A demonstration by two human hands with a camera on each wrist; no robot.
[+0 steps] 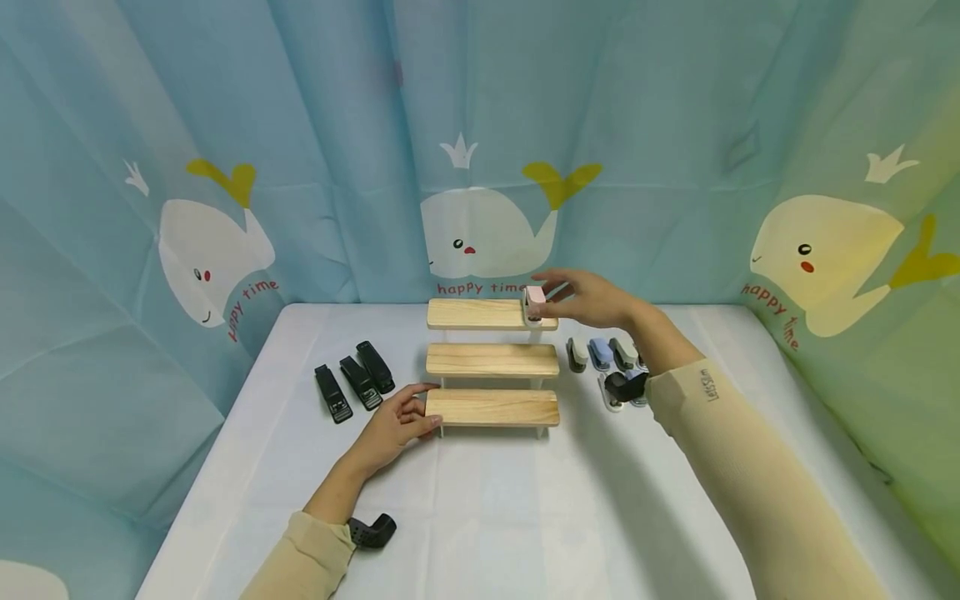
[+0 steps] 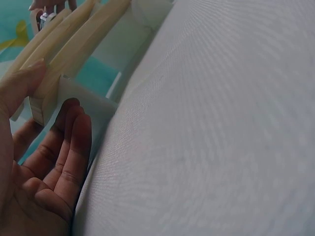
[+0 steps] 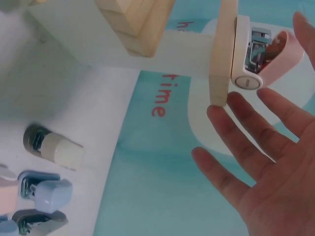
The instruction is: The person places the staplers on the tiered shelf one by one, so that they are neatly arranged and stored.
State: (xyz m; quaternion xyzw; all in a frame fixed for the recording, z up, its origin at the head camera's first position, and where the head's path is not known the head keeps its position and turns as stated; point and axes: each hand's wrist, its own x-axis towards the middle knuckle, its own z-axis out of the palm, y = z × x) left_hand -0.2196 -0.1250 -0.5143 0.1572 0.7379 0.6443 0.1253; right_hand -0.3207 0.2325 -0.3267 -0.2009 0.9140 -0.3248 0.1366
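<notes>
A small pink-and-white stapler [image 3: 284, 63] stands near the right end of the top board of a three-tier wooden shelf [image 1: 491, 360]. My right hand [image 1: 588, 298] is around it with fingers spread. In the right wrist view the fingers are fairly straight, and one fingertip is at the stapler's end, touching or nearly so. At the left end of the lowest board, my left hand [image 1: 396, 425] grips the shelf. Its thumb lies on the board [image 2: 64, 64], with the other fingers beside and below the end.
Several small staplers [image 1: 600, 353] in white, blue and other light colours lie right of the shelf, partly hidden by the right wrist. Three black staplers [image 1: 360, 382] lie to its left on the white table [image 1: 480, 517]. A blue whale-print curtain [image 1: 337, 167] hangs behind.
</notes>
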